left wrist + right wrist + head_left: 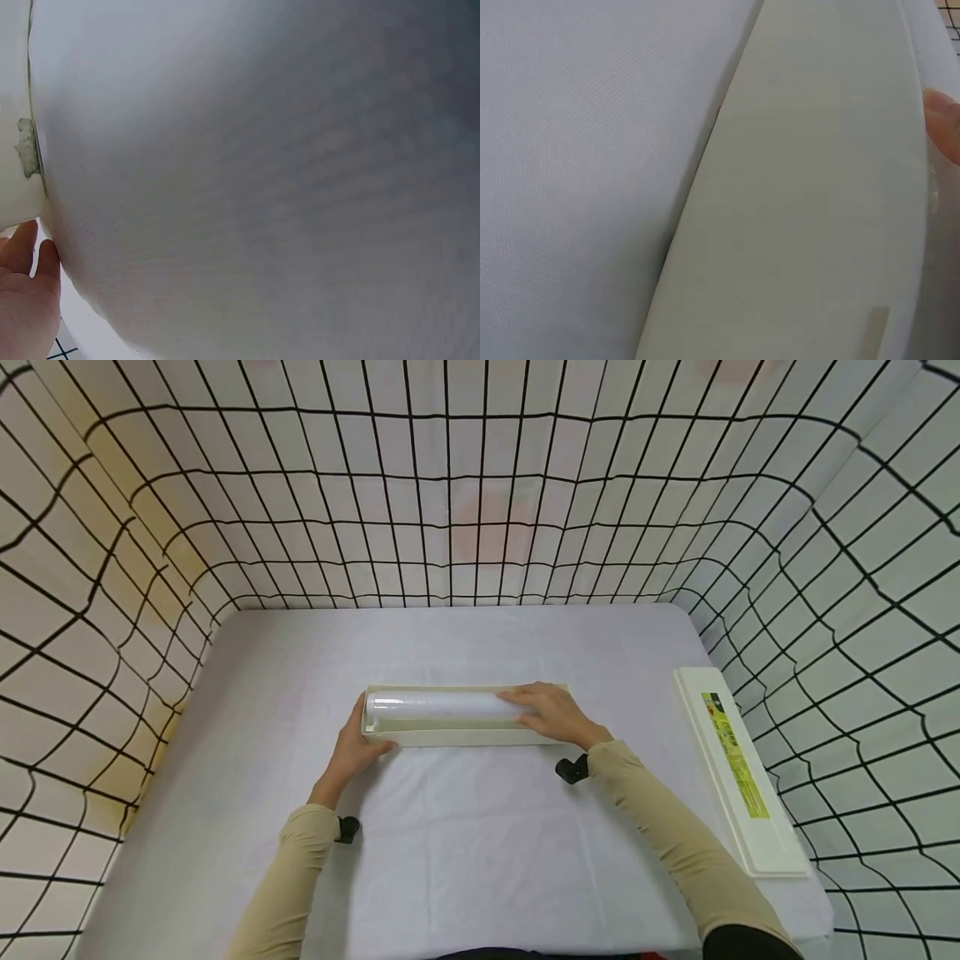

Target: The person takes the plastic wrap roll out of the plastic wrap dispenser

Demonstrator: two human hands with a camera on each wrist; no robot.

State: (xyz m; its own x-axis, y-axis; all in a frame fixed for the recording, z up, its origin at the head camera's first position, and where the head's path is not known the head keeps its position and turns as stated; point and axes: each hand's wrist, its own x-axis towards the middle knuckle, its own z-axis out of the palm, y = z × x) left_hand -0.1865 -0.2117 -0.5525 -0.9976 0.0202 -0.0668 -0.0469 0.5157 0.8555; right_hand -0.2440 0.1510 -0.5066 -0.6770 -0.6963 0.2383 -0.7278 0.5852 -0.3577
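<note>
Centrally, on a table draped in a pale lavender-white cloth (465,852), lies a long, shallow, cream-coloured plastic box (457,737), open on top, its length running left to right in front of the person. Everything else is placed relative to this box.

Inside the box, filling most of its length, lies a white cylindrical roll of clear plastic film (435,706), resting lengthwise in the trough (the box fits it closely, which keeps it from rolling).

The person's left hand (356,752) is at the box's left end, its fingers lying against the near left corner and its thumb up by the end wall, apparently to steady the box. Whether the fingers curl around the corner or merely press it cannot be told; the left wrist view shows only a sliver of palm (26,300) beside a blurred white surface.

The person's right hand (551,712) lies over the right end of the roll, palm down, fingers fairly straight and close together, resting on the roll's top as if pressing it into the box. The right wrist view shows the box's cream side wall (810,210) against the cloth, with one fingertip (943,124) at the rim.

Well to the right of the box, near the table's right edge, lies a long cream plastic lid with a green and yellow label strip (738,768), set aside and angled away.

Behind the box, and to both sides, rise white walls with a black grid pattern (480,485).
</note>
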